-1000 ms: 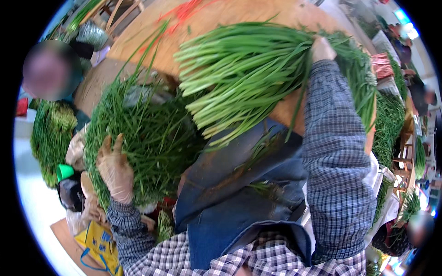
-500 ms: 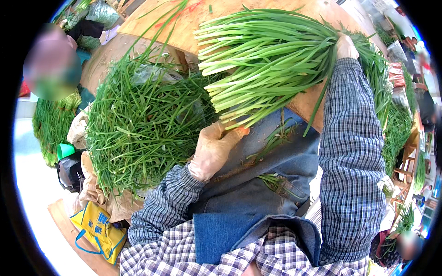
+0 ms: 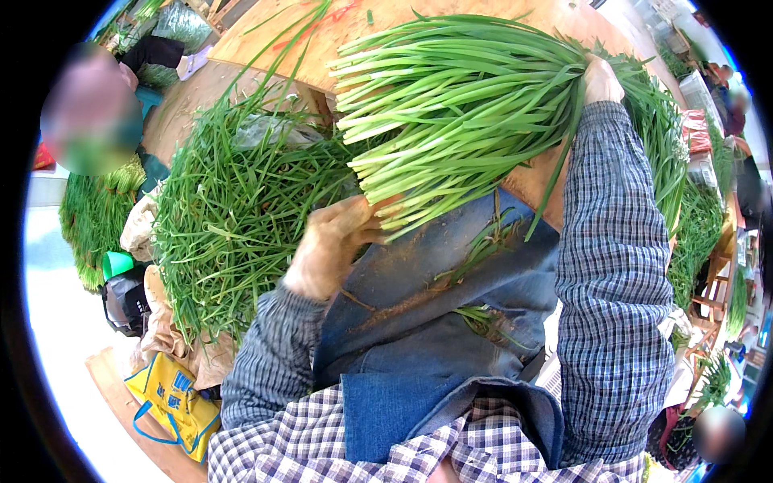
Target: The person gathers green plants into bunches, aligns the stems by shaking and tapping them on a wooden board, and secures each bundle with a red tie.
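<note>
A thick bunch of garlic chives (image 3: pixel 467 105) hangs above the table edge and my lap, its pale cut ends fanned toward the left. My right hand (image 3: pixel 604 81) is closed round the leafy part at the right. By the lowest stalk ends is my left hand (image 3: pixel 330 241), blurred by motion. Its fingertips go behind the stalks, so their grip is hidden. Beside it on the left spreads a big loose heap of green leaves (image 3: pixel 241 217). Some leaf scraps (image 3: pixel 483 241) lie on the blue denim apron (image 3: pixel 403 322) over my lap.
Ahead is a wooden table (image 3: pixel 282 40), with more chives (image 3: pixel 656 137) on the right beyond my right arm. At the lower left lies a yellow bag (image 3: pixel 177 402) with blue handles. Another person (image 3: pixel 93 113) sits at the far left near bundled chives (image 3: pixel 93 221).
My left hand has moved left and slightly up, away from the lowest stalks it was pinching. The bunch has shifted slightly left, its ends spread; my right hand keeps its hold.
</note>
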Demonstrator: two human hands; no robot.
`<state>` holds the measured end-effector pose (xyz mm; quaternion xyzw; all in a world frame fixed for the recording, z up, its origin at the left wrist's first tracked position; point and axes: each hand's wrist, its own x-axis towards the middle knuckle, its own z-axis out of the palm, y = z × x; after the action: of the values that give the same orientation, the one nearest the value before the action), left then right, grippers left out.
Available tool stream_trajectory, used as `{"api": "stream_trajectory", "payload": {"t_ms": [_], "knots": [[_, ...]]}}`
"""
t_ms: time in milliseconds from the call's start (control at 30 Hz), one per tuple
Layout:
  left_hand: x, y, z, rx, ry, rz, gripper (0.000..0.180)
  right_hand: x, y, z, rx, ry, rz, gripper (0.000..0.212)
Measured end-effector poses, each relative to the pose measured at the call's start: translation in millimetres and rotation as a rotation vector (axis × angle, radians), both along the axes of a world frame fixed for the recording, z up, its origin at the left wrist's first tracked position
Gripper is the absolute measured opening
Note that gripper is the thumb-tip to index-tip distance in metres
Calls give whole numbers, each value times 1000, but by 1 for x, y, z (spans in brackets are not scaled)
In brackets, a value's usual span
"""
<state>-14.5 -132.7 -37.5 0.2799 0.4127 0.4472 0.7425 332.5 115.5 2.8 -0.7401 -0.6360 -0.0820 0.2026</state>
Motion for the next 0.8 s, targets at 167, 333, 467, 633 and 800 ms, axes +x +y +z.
{"api": "stream_trajectory", "payload": {"t_ms": [167,333,467,633,800], "knots": [[23,16,-11,-33,-518,114,55,4,-8,7,24,213,-12,34],[31,11,-7,-93,-618,152,58,-3,-2,-3,-3,441,-43,34],[40,15,5,-318,-458,254,46,0,-8,7,-33,307,0,34],[39,9,-2,-290,-610,275,45,-14,-16,15,-72,118,-21,34],[39,10,0,-309,-756,221,49,4,7,-4,-10,439,-115,33]]}}
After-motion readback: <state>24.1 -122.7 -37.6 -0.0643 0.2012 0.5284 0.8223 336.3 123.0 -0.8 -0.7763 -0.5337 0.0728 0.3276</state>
